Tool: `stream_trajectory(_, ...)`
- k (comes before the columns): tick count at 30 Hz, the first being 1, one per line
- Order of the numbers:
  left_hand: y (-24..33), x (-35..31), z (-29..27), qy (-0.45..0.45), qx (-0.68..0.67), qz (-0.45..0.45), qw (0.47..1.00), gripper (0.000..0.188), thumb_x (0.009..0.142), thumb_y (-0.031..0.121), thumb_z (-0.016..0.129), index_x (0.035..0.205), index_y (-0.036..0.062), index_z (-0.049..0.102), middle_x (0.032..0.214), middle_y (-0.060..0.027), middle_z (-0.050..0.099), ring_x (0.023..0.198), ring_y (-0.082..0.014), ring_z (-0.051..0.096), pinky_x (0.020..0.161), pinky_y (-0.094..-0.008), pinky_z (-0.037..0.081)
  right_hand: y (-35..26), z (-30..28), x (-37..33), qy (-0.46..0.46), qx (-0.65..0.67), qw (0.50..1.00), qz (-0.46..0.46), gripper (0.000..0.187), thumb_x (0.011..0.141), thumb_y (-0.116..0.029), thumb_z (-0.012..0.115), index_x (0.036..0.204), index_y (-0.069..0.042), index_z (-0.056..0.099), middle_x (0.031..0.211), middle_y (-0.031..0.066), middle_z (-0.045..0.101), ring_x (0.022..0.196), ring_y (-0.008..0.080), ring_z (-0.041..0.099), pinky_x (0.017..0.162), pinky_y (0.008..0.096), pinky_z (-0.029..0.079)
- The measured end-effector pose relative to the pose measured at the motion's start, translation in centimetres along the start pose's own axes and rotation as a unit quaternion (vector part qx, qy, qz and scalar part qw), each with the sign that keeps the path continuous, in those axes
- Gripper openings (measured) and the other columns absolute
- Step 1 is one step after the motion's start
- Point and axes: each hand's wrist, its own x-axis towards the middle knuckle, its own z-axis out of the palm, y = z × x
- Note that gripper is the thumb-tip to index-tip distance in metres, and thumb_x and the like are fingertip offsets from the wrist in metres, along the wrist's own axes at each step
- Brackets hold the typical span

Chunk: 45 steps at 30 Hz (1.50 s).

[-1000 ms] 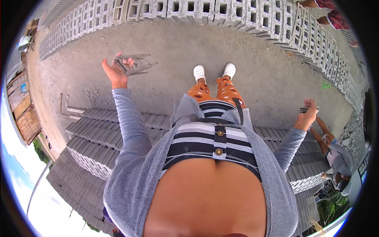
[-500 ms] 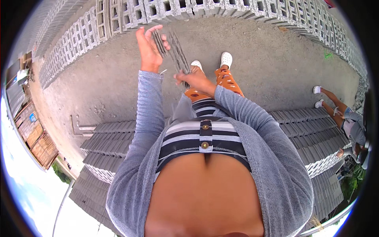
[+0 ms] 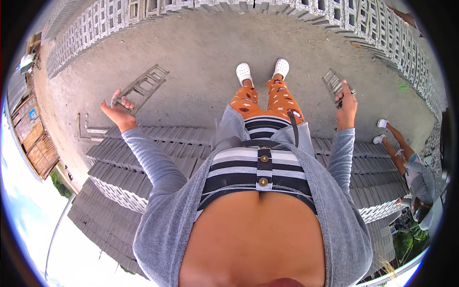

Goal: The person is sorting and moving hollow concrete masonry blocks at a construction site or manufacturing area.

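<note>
Both my arms are spread apart, one out to each side. On the left, my left hand [image 3: 120, 111] grips one end of a flat grey ladder-like frame [image 3: 152, 81] with several rectangular openings. The frame slants up and away to the right, above the ground. My right hand [image 3: 346, 106] is raised on the right side and closed round a similar grey openwork frame [image 3: 331, 82], whose far end tilts up and left. Whether each hand holds one piece or several stacked ones cannot be told. The fingers of the right hand are partly hidden.
A long row of grey hollow concrete blocks [image 3: 330, 10] curves along the far side. Behind me, more stacked blocks [image 3: 153, 143] stand left and right. Bare ground [image 3: 201, 62] lies ahead. Another person [image 3: 417, 177] is at the right; a wooden shack [image 3: 33, 129] is far left.
My hands were close together in front of me, left of centre, with the frames nearly edge-on. They have moved wide apart, the left outward and nearer, the right far to the right.
</note>
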Motion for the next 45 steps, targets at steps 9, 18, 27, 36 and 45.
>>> stream_trajectory(9, -10.1, -0.3, 6.3, -0.074, 0.045, -0.144, 0.986, 0.062, 0.082, 0.058, 0.031, 0.099, 0.0029, 0.052, 0.057, -0.002, 0.035, 0.049, -0.0149, 0.032, 0.047, -0.0304, 0.027, -8.8, -5.2, 2.3, 0.08, 0.013, 0.973, -0.217, 0.04, 0.084, -0.028, 0.067, 0.093, 0.01, 0.057, 0.077, 0.0101, 0.064, 0.078, 0.0193, 0.066, 0.072, 0.0283, 0.051)
stream_trajectory(18, -15.3, -7.7, 19.2, -0.314, 0.002, -0.161, 0.936, 0.052, 0.087, 0.051, 0.03, 0.097, 0.0052, 0.052, 0.057, -0.0025, 0.041, 0.046, -0.0149, 0.038, 0.044, -0.0303, 0.033, 6.0, 16.1, -11.4, -0.446, -0.21, 0.87, -0.014, 0.037, 0.077, -0.035, 0.072, 0.069, -0.001, 0.058, 0.064, 0.0071, 0.064, 0.055, 0.0084, 0.053, 0.048, 0.0236, 0.04)
stream_trajectory(27, -5.0, -3.1, 8.6, -0.069, 0.134, -0.012, 0.989, 0.054, 0.088, 0.05, 0.025, 0.103, 0.0069, 0.053, 0.056, -0.0019, 0.042, 0.046, -0.0142, 0.039, 0.044, -0.0282, 0.034, 5.9, 22.0, -7.7, -0.54, 0.082, 0.81, 0.215, 0.018, 0.083, -0.021, 0.066, 0.082, -0.003, 0.062, 0.073, 0.0051, 0.063, 0.068, 0.0172, 0.062, 0.075, 0.026, 0.046)
stream_trajectory(36, -8.8, -5.5, 5.8, -0.148, 0.134, -0.078, 0.977, 0.06, 0.087, 0.052, 0.022, 0.103, 0.0036, 0.054, 0.058, -0.006, 0.052, 0.047, -0.018, 0.045, 0.045, -0.0305, 0.038, 5.8, 21.8, -15.8, -0.515, -0.181, 0.834, 0.074, 0.026, 0.075, -0.022, 0.063, 0.082, 0.002, 0.054, 0.072, 0.0087, 0.058, 0.068, 0.014, 0.055, 0.063, 0.0286, 0.043)
stream_trajectory(45, -13.3, -9.1, 13.4, -0.289, 0.02, -0.182, 0.94, 0.069, 0.084, 0.06, 0.023, 0.107, 0.002, 0.052, 0.062, -0.0065, 0.052, 0.053, -0.0213, 0.049, 0.053, -0.0346, 0.044, 0.5, 20.1, -16.6, -0.389, -0.197, 0.9, 0.017, 0.025, 0.068, -0.019, 0.063, 0.074, 0.004, 0.054, 0.07, 0.0131, 0.056, 0.07, 0.0187, 0.053, 0.062, 0.0303, 0.041)
